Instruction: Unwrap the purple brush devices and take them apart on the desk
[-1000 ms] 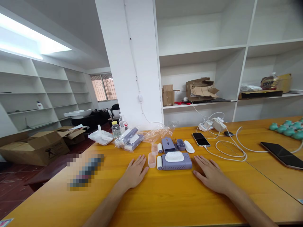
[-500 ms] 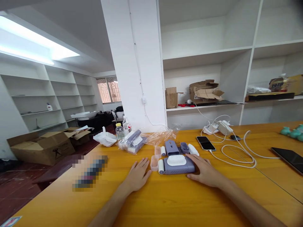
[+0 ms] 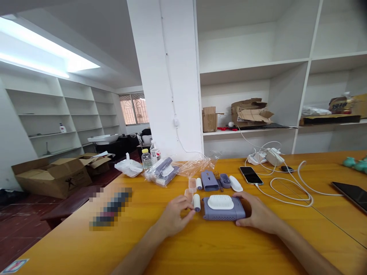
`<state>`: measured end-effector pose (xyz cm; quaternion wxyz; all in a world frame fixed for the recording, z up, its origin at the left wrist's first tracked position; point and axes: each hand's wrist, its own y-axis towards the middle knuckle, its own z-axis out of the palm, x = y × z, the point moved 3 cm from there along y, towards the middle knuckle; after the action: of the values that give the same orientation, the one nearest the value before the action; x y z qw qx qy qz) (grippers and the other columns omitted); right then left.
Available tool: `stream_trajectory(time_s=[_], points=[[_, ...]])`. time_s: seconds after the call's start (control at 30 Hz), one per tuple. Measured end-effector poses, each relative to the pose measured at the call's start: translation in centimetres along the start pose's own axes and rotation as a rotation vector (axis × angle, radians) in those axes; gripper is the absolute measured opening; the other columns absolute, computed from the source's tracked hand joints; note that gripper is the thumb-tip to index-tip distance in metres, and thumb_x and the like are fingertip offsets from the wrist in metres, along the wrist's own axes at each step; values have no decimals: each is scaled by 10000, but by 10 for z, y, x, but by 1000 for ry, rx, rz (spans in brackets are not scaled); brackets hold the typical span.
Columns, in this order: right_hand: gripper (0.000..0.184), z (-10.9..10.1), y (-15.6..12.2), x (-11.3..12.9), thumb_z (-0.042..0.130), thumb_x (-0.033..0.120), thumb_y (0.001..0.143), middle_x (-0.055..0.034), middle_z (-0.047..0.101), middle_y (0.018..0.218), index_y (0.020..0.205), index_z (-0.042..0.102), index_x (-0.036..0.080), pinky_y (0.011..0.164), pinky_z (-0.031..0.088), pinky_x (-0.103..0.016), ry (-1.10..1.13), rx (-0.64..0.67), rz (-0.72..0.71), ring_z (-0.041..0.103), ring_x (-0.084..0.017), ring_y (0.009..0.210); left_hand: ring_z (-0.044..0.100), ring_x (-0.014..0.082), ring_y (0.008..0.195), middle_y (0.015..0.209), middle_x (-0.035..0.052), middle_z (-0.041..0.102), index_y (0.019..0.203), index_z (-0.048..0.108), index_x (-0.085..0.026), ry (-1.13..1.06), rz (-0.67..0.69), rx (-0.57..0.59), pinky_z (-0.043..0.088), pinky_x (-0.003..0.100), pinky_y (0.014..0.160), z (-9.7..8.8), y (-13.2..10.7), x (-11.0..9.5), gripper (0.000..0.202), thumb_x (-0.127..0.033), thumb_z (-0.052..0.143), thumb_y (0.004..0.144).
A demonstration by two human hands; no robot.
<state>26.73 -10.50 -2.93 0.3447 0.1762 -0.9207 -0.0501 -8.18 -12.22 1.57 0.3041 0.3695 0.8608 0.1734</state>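
Note:
My right hand (image 3: 256, 212) grips the right end of a purple-grey plastic case (image 3: 225, 217), thumb at the near side and fingers at the far side. A white bristled brush (image 3: 220, 202) lies on top of the case. My left hand (image 3: 177, 214) is just left of the case, fingers bent, thumb and forefinger tips apart beside a small white roller (image 3: 196, 202); whether they touch it I cannot tell. Partly behind this hand is a clear pinkish box (image 3: 188, 194). Farther back are a second clear box (image 3: 192, 185), another white roller (image 3: 199, 183) and a purple-grey holder (image 3: 210, 181).
A small purple cup (image 3: 225, 181) and a white oval piece (image 3: 236, 183) lie behind the case. Rightward are a phone (image 3: 251, 175) with white cables and a tablet (image 3: 351, 193). Wrapped purple pieces (image 3: 164, 173), bottles (image 3: 146, 159) and a white bag (image 3: 129, 167) sit back left.
My right hand has pulled the case toward me and slightly right, away from the roller. My left hand has risen from lying flat and moved right, fingers now bent near the roller.

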Motion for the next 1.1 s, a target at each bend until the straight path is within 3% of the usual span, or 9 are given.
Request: stream_trajectory(time_s=[0.2,0.4,0.53,0.67,0.73,0.9,1.1], points=[[884,7,-7,13,933,459,619,-100,631,1530,1432,627,298,1232,408,-571,39,27,-20,530,-422,1433,706,221,922,1023,71,751,1027,795,-221,-73,65,181,549,329,845,19,-5,-12,253,-458,721,976],[926,11,-7,11,985,460,556,-111,639,1508,1402,649,288,1224,396,-610,89,45,-41,534,-443,1415,678,255,1038,1127,80,710,1032,820,-225,-109,32,195,552,367,945,23,-6,-10,451,-633,845,842],[869,7,-8,14,990,441,548,-106,680,1431,1339,670,281,1194,412,-623,116,19,-67,574,-442,1353,648,286,1113,1189,104,641,987,854,-232,-94,-32,184,561,431,1013,22,-5,-10,400,-571,919,784],[829,4,-8,20,998,439,555,-100,689,1398,1298,667,278,1170,423,-623,104,15,-111,592,-423,1320,507,401,1435,1587,145,495,987,861,-229,-110,-23,193,469,538,1189,23,-3,-9,367,-511,949,768],[819,4,-9,20,1000,439,557,-97,695,1380,1286,663,280,1154,434,-623,99,6,-120,603,-416,1303,467,422,1495,1669,147,438,1043,859,-226,-114,-21,227,440,561,1222,24,-2,-8,402,-514,945,775],[821,6,-9,21,1007,465,560,-95,701,1362,1281,662,277,1138,450,-611,82,-31,-148,621,-408,1287,532,397,1452,1565,130,580,1115,852,-256,-57,17,255,389,590,1258,24,0,-9,383,-498,911,825],[808,9,-8,22,1007,450,574,-94,711,1338,1276,649,272,1119,465,-612,70,-43,-163,634,-399,1260,623,342,1342,1564,117,582,1097,854,-239,-105,-6,248,471,515,1205,21,2,-13,289,-457,829,909]])
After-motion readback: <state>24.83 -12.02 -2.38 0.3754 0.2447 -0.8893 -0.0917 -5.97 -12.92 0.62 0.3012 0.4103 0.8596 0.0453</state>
